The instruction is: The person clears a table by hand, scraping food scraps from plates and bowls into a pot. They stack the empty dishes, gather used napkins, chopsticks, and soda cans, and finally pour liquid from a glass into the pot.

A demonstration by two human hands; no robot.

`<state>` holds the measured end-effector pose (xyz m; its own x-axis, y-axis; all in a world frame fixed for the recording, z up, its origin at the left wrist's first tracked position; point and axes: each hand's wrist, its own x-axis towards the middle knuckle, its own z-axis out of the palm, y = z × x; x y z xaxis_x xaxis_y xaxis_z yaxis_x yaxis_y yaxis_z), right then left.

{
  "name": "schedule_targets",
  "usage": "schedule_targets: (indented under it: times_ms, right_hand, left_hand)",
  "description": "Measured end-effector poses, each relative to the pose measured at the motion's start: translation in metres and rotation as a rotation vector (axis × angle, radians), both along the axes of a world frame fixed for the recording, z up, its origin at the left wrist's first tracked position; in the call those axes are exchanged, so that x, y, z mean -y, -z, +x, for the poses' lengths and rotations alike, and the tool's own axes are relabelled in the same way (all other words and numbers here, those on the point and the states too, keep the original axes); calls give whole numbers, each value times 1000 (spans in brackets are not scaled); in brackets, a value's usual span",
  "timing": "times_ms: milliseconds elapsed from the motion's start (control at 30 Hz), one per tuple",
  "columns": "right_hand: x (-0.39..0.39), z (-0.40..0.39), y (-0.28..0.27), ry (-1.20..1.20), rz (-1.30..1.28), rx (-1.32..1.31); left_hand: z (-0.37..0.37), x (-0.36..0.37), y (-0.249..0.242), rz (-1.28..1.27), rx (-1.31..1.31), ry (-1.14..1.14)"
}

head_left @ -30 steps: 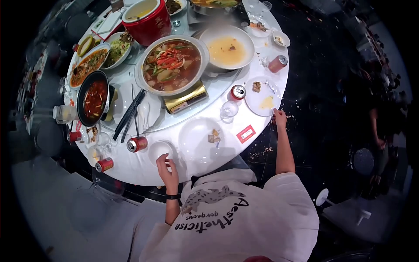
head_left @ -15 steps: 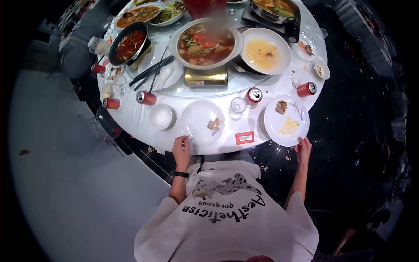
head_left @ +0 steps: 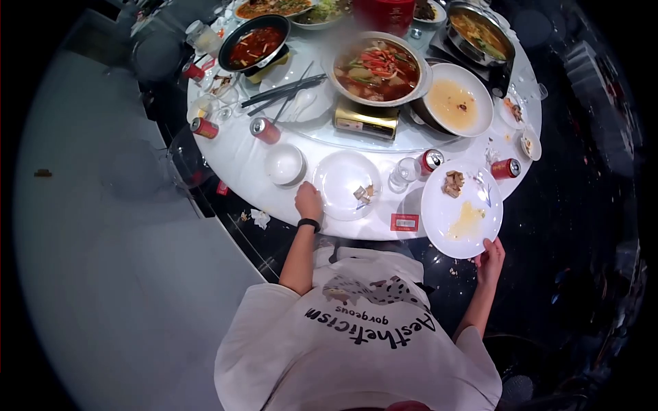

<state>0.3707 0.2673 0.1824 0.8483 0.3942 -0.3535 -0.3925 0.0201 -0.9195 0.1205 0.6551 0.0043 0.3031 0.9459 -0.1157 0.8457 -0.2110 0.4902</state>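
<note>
My right hand (head_left: pixel 489 257) pinches the near rim of a white plate (head_left: pixel 445 219), which is raised at the table's right front edge and carries brown scraps and yellowish residue. At the edge of another white plate (head_left: pixel 336 179) with a few scraps on it rests my left hand (head_left: pixel 308 200), its fingers curled; whether it grips that rim is hidden. A white bowl (head_left: pixel 284 164) stands just beyond my left hand. Between the plates lie a red card (head_left: pixel 404 222) and, farther back, a clear glass (head_left: pixel 403 175) beside an open red can (head_left: pixel 432 160).
On the glass turntable (head_left: pixel 312 133) stand a steaming pot (head_left: pixel 375 74), a dark pan (head_left: pixel 253 44), a bowl of pale soup (head_left: pixel 458 99) and a metal pot (head_left: pixel 480 35). Red cans (head_left: pixel 264 130) stand around the white tablecloth (head_left: pixel 240 168). Black chopsticks (head_left: pixel 284 92) lie at the back left.
The view has shifted, moving the table to the right in the frame. The right plate now appears larger and raised, held by my right hand. My left hand has moved up along its plate's left side.
</note>
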Motion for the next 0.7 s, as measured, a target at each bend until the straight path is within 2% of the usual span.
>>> schedule_targets:
  times_ms: [33,67,100,200,400,533,633,700]
  right_hand:
    - [-3,0,0,-7,0,-5]
    - [-7,0,1,-18,1,-11]
    - [-12,-1,-1,-23,-6,-10]
    - [-21,-3,-2,-57,7,-3]
    - [-32,-10,-4,-69,30,-13]
    - [-36,-15,-6,-93,37,-10]
    - [-44,-16,-8,-108,25,-14]
    - [-49,-17,-11,-106,14,-22]
  left_hand:
    - [8,0,13,144,16,-14]
    - [12,1,19,140,-19,-35]
    - [14,6,2,32,20,-25]
    - [29,20,-47,19,-89,-46]
    - [21,6,-29,-56,-124,-173]
    - [8,2,-8,-140,-63,-112]
    - [0,6,-23,-75,-58,-58]
    - [-17,-3,-22,-387,305,-25]
